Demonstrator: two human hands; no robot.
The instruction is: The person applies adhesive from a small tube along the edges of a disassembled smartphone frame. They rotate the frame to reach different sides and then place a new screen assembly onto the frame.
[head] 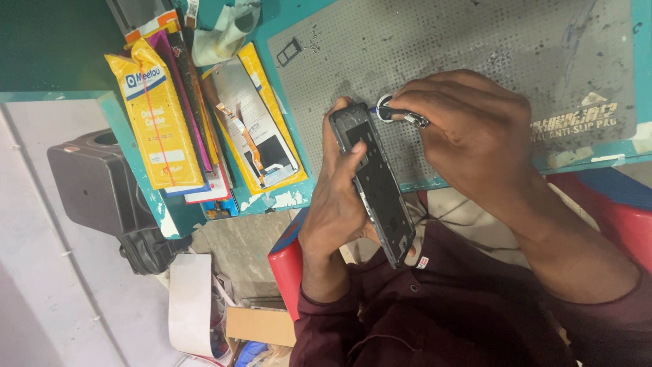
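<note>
The left hand [336, 204] grips an opened phone [375, 182] by its long edges, thumb across the bare inner face, holding it tilted on edge just off the near rim of the grey mat [475, 41]. The right hand [475, 136] is clenched around a thin tool [406, 117], its fingers pinched on the metal shaft, with the tip at the phone's top corner, just above the mat. A small pale ring shows at that corner; what it is cannot be told.

Judging from this, the tip could skid off the hard, smooth frame and scratch the inner parts, since the phone is propped only by one hand and not resting flat. Too much push at the corner might also twist the thin frame or flick a small part off the mat's edge toward the lap.

The phone is a slim black slab, glossy inside with a dull metal rim. The mat is matt rubber, dotted with rows of fine holes and smeared with marks. Left of the mat lies a stack of flat packets [163, 115], yellow and crinkly, and a screen part [255, 129] with an orange ribbon cable. A small black tray [288, 51] lies on the mat's far left corner.
</note>
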